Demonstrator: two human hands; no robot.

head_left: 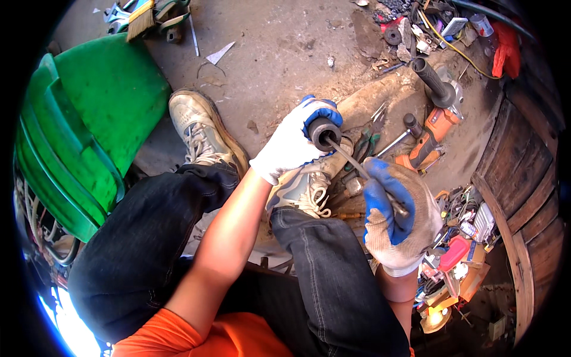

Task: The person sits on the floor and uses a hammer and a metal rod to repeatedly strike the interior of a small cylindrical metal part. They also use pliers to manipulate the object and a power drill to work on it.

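My left hand (288,140), in a white glove with blue coated fingers, is wrapped around a short dark hollow cylinder (317,127). Its open end is turned toward my right side. A thin metal rod (352,162) reaches into that opening; how deep its tip goes is hidden. My right hand (410,211), in a stained glove with a blue palm, is closed around the rod's other end, which shows between the fingers. Both hands are above my right shoe (306,184).
An orange angle grinder (437,128) with a black side handle lies at right, near pliers (372,137). A green plastic chair (113,89) is at left, a brush (141,22) beyond it. Cluttered tools and scrap (458,250) lie beside dark wooden boards (520,160).
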